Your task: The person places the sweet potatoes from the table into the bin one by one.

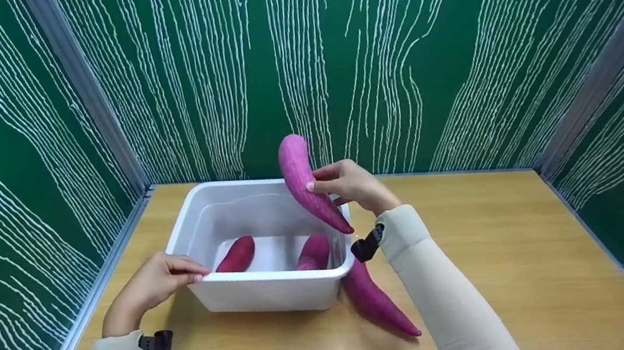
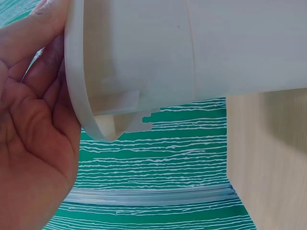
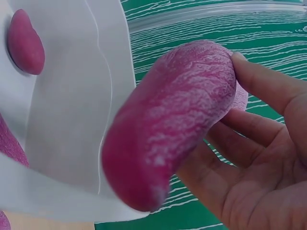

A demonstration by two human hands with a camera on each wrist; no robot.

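My right hand (image 1: 351, 185) pinches a long, curved purple sweet potato (image 1: 302, 179) between thumb and fingers, above the right end of a white plastic bin (image 1: 270, 294). In the right wrist view this sweet potato (image 3: 168, 122) is large, its rounded end toward the camera. With thumb and fingers, my left hand (image 1: 157, 283) grips the bin's rim at the near left corner. Inside the bin lie a redder sweet potato (image 1: 237, 255) on the left and a purple one (image 1: 314, 253) on the right, both partly hidden by the near wall.
Another long sweet potato (image 1: 379, 302) lies on the wooden table (image 1: 508, 246), just right of the bin, its upper end hidden. Green walls with white wavy lines (image 1: 299, 65) and grey metal posts (image 1: 85, 89) enclose the table at the back and sides.
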